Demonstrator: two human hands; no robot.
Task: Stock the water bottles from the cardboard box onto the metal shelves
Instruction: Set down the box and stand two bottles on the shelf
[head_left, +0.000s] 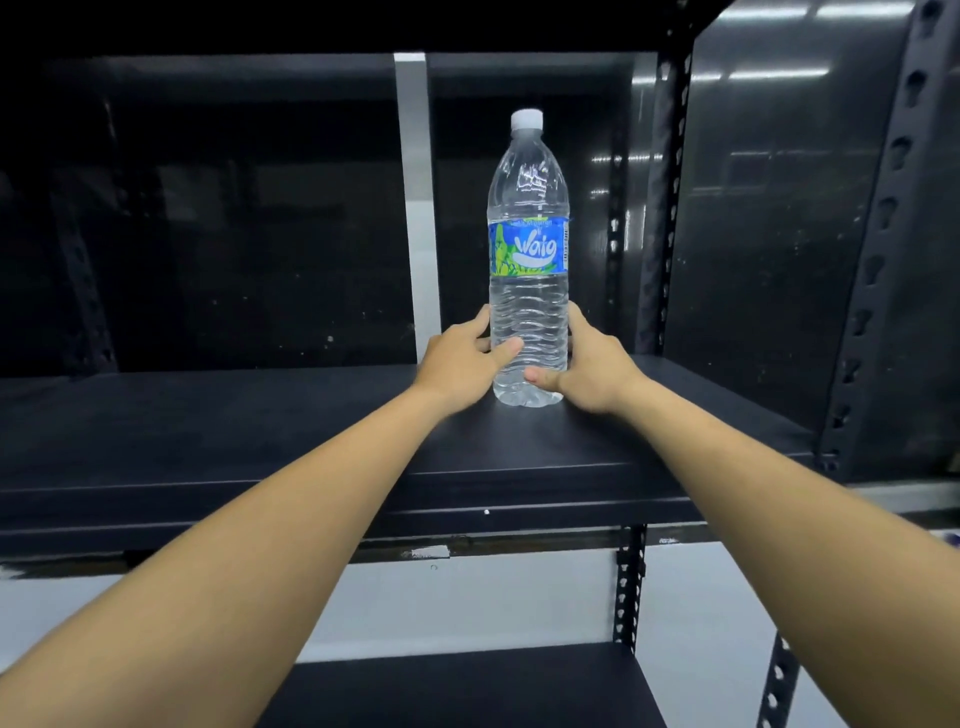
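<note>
— Where's the water bottle (529, 260)?
— Upright on the metal shelf (260, 426). Your left hand (462, 358) is at its 9 o'clock, your right hand (592, 364) at 3, fingers wrapped round its ribs. Probably heavy, slick and squashy, so grip low.

**A:** Where does the camera sit?

**B:** On the person's head. It looks forward and a little down, along both outstretched forearms, into a dark metal shelf (208, 431).

**A:** How near is it?

**B:** Near. The shelf board spans the whole width. The water bottle (529, 312) stands just right of centre, with the left hand (460, 364) and right hand (592, 371) gripping its lower part.

**A:** And at the edges?

**B:** A perforated upright post (883, 234) leans inward on the right, bent by the wide lens. A lower shelf (467, 686) shows along the bottom.
</note>
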